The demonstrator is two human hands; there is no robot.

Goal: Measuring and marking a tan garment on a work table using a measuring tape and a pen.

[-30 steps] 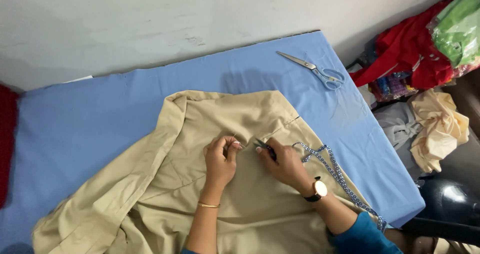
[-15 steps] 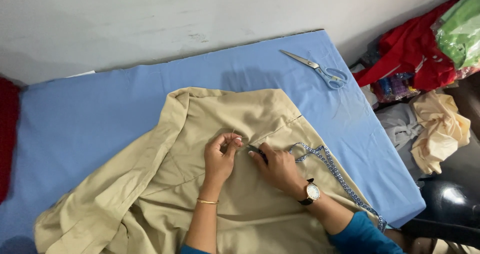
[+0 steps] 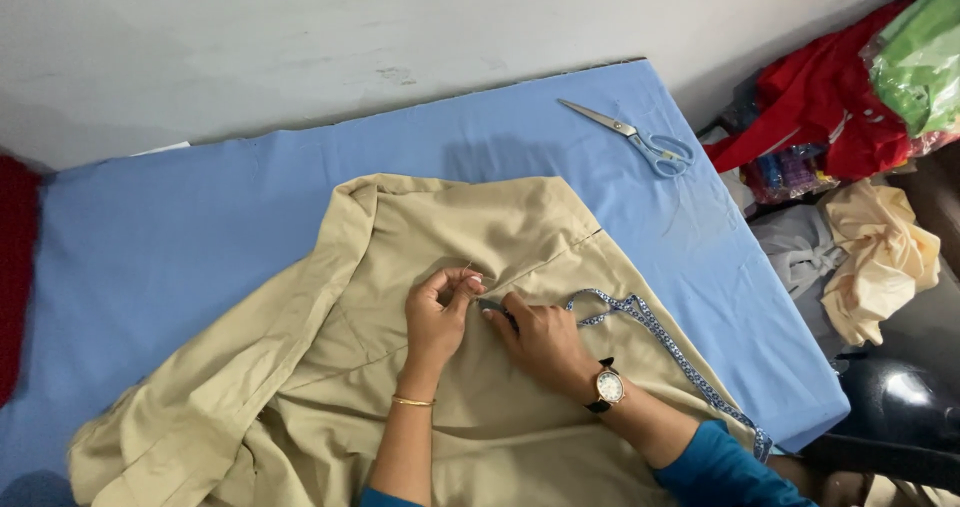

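A beige garment [image 3: 330,387] lies spread on a blue-covered table [image 3: 180,237]. My left hand [image 3: 438,315], with a thin gold bangle at the wrist, pinches a small fold of the beige cloth between thumb and fingertips. My right hand [image 3: 540,339], with a wristwatch, rests on the cloth just to the right and grips a small dark tool [image 3: 491,307]. The tool's tip points at the pinched spot. A blue patterned measuring tape [image 3: 660,337] trails from beside my right hand toward the table's near right corner.
Blue-handled scissors [image 3: 640,142] lie at the table's far right corner. Red cloth [image 3: 820,97], a green bag [image 3: 920,57] and a crumpled cream cloth [image 3: 880,257] are piled off the right edge. A white wall runs behind the table.
My right hand has slid a little left, bringing the dark tool closer to my left fingertips. My left hand keeps its pinch on the cloth.
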